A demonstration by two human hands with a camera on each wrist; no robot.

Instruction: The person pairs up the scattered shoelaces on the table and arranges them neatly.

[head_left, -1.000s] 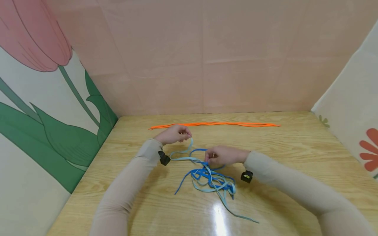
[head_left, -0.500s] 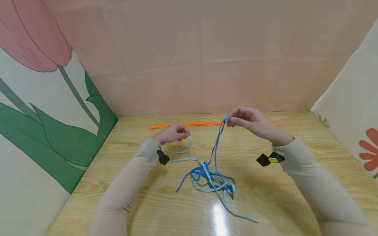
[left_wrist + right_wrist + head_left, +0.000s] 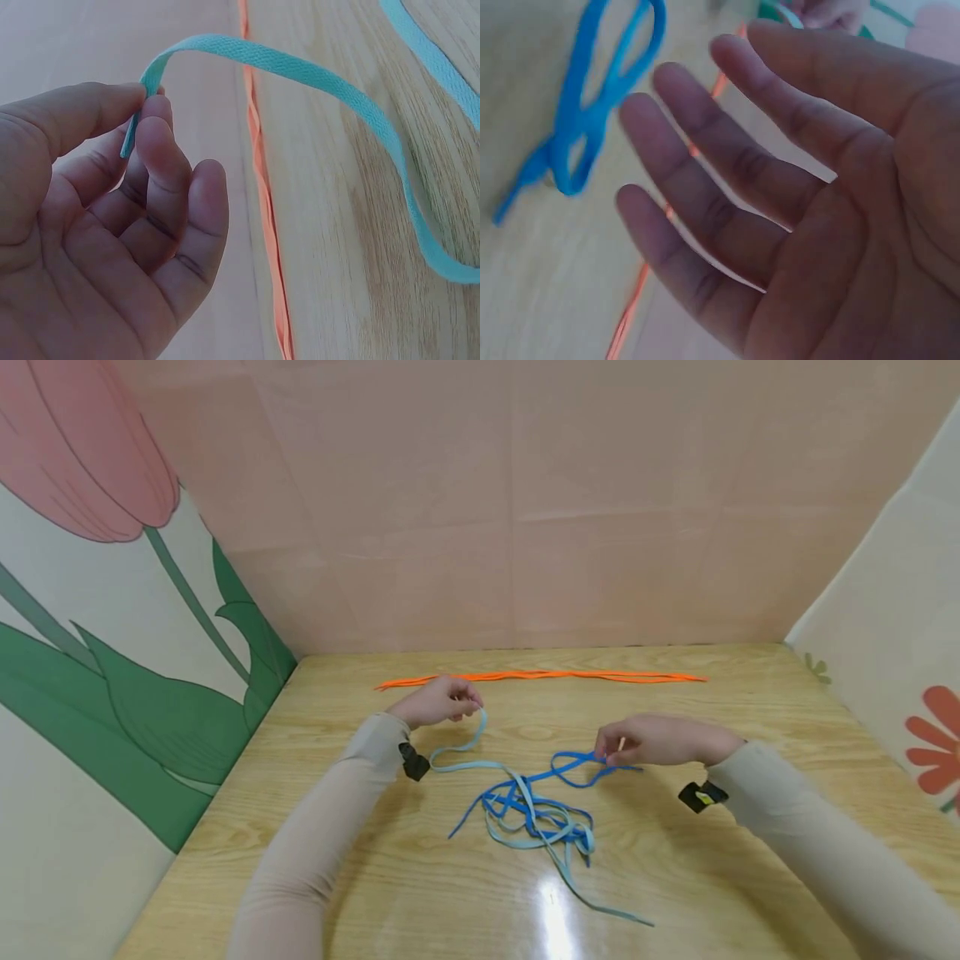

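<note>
Left hand (image 3: 438, 702): pinched light-blue lace (image 3: 457, 752) end.
Right hand (image 3: 652, 741): fingers spread, holding nothing, beside blue lace (image 3: 577, 767).
Table (image 3: 750, 710): orange lace (image 3: 540, 677) at rear.

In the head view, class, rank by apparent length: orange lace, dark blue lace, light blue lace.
1. orange lace, laid out straight.
2 and 3. dark blue lace and light blue lace: both tangled, so unsure.

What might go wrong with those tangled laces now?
The left hand only pinches the tip of the light blue flat lace, so a tug might slip it free. The open right hand has no grip on the dark blue flat lace, whose loops may snag tighter in the tangle.
</note>
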